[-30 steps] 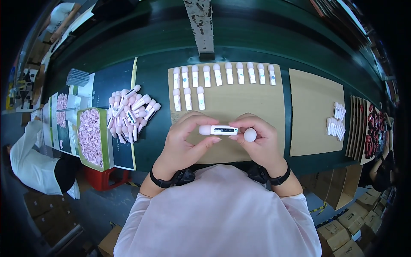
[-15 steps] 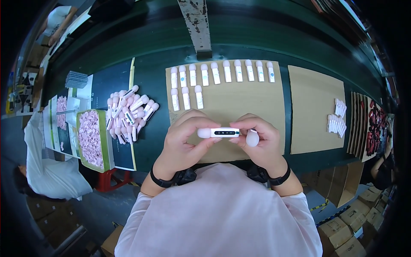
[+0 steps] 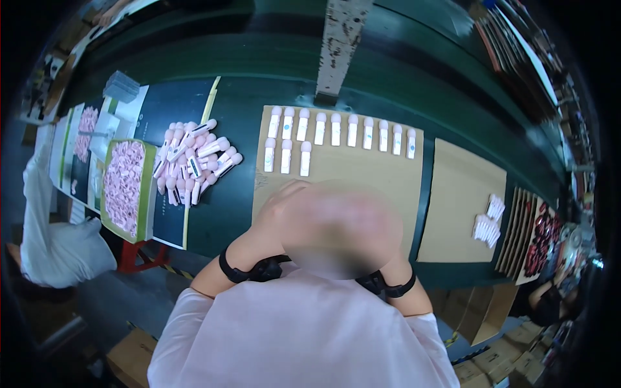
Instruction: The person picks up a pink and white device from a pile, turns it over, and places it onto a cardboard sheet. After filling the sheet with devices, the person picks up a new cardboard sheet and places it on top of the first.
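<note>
My left hand (image 3: 275,215) and my right hand (image 3: 387,238) are close together over the front of a cardboard sheet (image 3: 375,178). A blurred patch covers the fingers of both, so what they hold is hidden. Beyond them, small white stick-shaped devices with rounded pale pink heads (image 3: 352,132) lie in a long back row. A shorter row of the same devices (image 3: 286,158) is in front of it at the left. More of these pink-headed devices (image 3: 194,158) form a loose pile to my left.
At the far left stands a green-rimmed box (image 3: 147,187) of small pink parts. A second cardboard sheet (image 3: 446,213) to the right carries stacked white pieces (image 3: 487,229). Beyond it are cardboard dividers and dark red items. A metal post (image 3: 339,58) rises behind. People sit at both sides.
The view has shifted and tilted. My hands have come closer together, and blur covers the two pink-headed devices seen in them earlier. The rows look the same.
</note>
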The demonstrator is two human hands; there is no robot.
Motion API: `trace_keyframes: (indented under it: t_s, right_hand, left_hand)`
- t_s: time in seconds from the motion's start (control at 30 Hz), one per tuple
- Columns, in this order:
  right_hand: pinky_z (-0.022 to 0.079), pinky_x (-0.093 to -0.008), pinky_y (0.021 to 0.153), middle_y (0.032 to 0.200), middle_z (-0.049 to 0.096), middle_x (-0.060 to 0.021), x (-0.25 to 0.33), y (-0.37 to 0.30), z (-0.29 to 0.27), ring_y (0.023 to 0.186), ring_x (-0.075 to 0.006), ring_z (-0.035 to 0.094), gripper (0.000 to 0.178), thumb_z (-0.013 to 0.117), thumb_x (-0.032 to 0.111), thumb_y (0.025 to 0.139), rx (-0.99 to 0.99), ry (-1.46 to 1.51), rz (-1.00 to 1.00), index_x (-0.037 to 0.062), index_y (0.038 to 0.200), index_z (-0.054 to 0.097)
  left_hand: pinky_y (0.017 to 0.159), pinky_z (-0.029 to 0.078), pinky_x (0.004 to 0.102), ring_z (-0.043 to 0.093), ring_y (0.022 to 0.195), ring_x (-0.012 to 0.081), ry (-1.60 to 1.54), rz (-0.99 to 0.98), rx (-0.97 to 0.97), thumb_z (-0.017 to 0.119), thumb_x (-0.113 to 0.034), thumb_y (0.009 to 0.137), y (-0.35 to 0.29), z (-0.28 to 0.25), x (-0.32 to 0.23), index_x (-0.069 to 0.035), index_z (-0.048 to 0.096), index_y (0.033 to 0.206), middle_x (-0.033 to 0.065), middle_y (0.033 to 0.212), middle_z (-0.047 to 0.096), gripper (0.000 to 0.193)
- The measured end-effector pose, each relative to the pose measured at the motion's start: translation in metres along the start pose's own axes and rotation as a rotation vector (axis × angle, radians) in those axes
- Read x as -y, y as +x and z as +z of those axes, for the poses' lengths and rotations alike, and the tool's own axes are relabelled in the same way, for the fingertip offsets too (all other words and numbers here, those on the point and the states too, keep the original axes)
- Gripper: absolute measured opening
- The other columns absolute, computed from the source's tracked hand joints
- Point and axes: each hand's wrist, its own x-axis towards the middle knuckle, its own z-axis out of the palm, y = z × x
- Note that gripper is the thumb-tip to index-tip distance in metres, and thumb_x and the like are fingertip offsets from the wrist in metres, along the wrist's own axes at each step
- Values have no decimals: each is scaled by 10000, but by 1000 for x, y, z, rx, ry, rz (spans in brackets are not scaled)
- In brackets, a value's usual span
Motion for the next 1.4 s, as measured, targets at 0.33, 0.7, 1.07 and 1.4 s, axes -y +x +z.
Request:
trace_keyframes:
  t_s: [0.33,0.7,1.07,1.4]
  right_hand:
    - [505,-332,649,874,645,-118,-18,50,5,758,-252,631,236,681,-11,780,42,-699,-281,32,1012,663]
    - [523,-414,710,892,652,-141,-33,49,26,826,-333,640,221,689,24,747,105,-918,-252,49,961,639]
    - [419,-183,607,858,563,-1,-1,50,-72,706,-47,496,133,608,127,939,-242,-127,65,107,1033,516]
    - [458,-206,585,845,601,-52,72,1,-154,679,-89,544,85,609,65,919,-636,355,-503,9,982,596]
  left_hand:
    - [843,444,402,578,963,273,509,2,7,736,-216,774,-34,-5,33,-72,626,959,70,994,612,259]
    - [860,430,373,579,946,238,501,2,66,743,-204,733,-35,-5,43,-79,617,904,49,985,601,247]
    - [830,424,351,572,924,210,550,3,60,719,-232,763,-36,-5,45,-73,622,855,41,905,586,208]
    - [823,420,348,577,899,206,568,4,66,722,-232,765,-35,-4,42,-86,628,862,41,873,595,199]
